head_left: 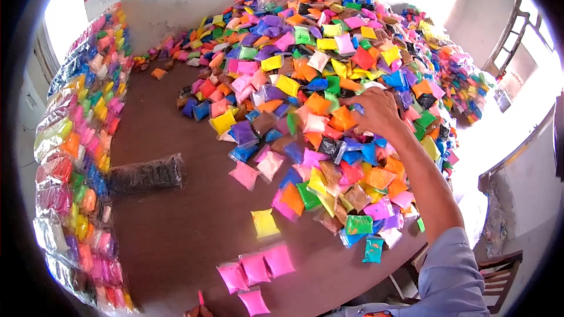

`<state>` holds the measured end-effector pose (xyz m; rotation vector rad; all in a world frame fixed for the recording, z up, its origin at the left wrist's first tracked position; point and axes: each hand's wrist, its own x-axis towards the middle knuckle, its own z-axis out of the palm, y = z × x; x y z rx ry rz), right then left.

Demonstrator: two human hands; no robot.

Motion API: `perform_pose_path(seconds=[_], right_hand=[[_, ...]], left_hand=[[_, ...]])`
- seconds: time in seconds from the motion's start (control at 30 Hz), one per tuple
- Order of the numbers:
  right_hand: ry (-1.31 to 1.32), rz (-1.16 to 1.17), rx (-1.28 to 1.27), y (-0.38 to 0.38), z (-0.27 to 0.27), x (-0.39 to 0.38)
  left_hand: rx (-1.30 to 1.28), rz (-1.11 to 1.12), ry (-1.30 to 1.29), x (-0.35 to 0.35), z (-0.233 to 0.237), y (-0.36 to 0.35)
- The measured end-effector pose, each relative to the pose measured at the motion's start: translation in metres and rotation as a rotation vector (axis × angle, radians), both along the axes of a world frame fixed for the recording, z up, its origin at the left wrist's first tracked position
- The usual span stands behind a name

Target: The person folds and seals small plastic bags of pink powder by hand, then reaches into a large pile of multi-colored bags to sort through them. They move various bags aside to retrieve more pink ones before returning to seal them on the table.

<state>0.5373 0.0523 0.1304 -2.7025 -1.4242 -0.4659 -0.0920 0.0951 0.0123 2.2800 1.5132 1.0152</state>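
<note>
A large heap of small clear packets in many colours covers the far and right parts of the brown table. My right hand reaches into the heap, its fingers apart and touching packets near orange ones. At the bottom edge my left hand is mostly cut off; its closed fingers hold a narrow pink packet, seen edge-on. To the right of that hand lie several bright pink packets, three in a row and one below. A yellow packet rests just beyond them.
Along the left side stands a long stacked wall of packets wrapped in clear film. A dark wrapped bundle juts from it onto the table. A wooden chair is at the lower right, and a single orange packet lies farther back.
</note>
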Motion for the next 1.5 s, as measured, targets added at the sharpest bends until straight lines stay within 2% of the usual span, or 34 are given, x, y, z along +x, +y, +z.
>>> perform_pose_path(seconds=[0.07, 0.13, 0.27, 0.4, 0.5, 0.53, 0.6, 0.63, 0.7, 0.73, 0.8, 0.83, 0.9, 0.93, 1.0, 1.07, 1.2, 1.33, 1.4, 1.5], right_hand=[[-0.029, 0.022, 0.048, -0.015, 0.002, -0.002], [-0.124, -0.033, -0.111, -0.023, 0.01, -0.01], [-0.1, 0.0, -0.053, -0.03, 0.01, -0.015], [-0.05, 0.049, 0.033, -0.007, 0.009, -0.027], [-0.031, 0.278, 0.196, 0.022, 0.012, -0.046], [-0.029, 0.279, 0.191, 0.035, 0.007, -0.05], [0.163, 0.574, 0.205, 0.062, -0.009, -0.051], [0.166, 0.574, 0.201, 0.077, -0.021, -0.054], [0.299, 0.672, -0.022, 0.099, -0.045, -0.059], [0.301, 0.671, -0.024, 0.1, -0.051, -0.057], [0.008, 0.66, -0.041, 0.102, -0.057, -0.054], [0.013, 0.661, -0.044, 0.101, -0.055, -0.048], [-0.194, 0.589, -0.11, 0.095, -0.041, -0.028], [-0.192, 0.589, -0.114, 0.09, -0.033, -0.02], [-0.214, 0.381, -0.184, 0.076, -0.016, -0.004], [-0.239, 0.308, -0.181, 0.053, -0.005, 0.014], [-0.255, 0.111, -0.222, 0.045, 0.012, 0.005], [-0.293, 0.248, -0.194, 0.067, 0.004, -0.03], [-0.019, 0.332, -0.162, 0.086, -0.015, -0.05], [0.067, 0.44, -0.164, 0.113, -0.039, -0.067]], left_hand=[[0.008, -0.007, -0.003, 0.0, 0.0, 0.001], [0.014, -0.008, -0.008, 0.001, 0.001, 0.001], [0.022, -0.024, -0.013, -0.001, -0.003, 0.002], [-0.007, 0.003, 0.006, -0.001, -0.004, 0.002], [-0.014, 0.009, -0.014, 0.002, -0.004, 0.003], [-0.019, 0.01, -0.012, 0.001, -0.005, 0.003], [-0.019, 0.027, -0.003, 0.0, -0.007, 0.003], [-0.023, 0.027, -0.001, 0.0, -0.007, 0.003], [-0.024, 0.033, 0.033, 0.0, -0.006, 0.003], [-0.027, 0.032, 0.035, 0.0, -0.006, 0.004], [0.005, 0.03, 0.017, 0.002, -0.008, 0.005], [0.001, 0.031, 0.02, 0.001, -0.009, 0.005], [-0.021, 0.055, 0.043, -0.003, -0.01, 0.002], [-0.026, 0.055, 0.044, -0.004, -0.01, 0.002], [-0.022, 0.051, 0.049, -0.003, -0.009, 0.005], [-0.028, 0.049, 0.046, -0.001, -0.006, 0.005], [-0.033, 0.045, 0.022, -0.001, -0.006, 0.004], [-0.023, 0.043, 0.006, 0.0, -0.006, 0.003], [-0.003, 0.04, 0.025, -0.002, -0.008, 0.004], [-0.009, 0.051, 0.04, -0.001, -0.006, 0.004]])
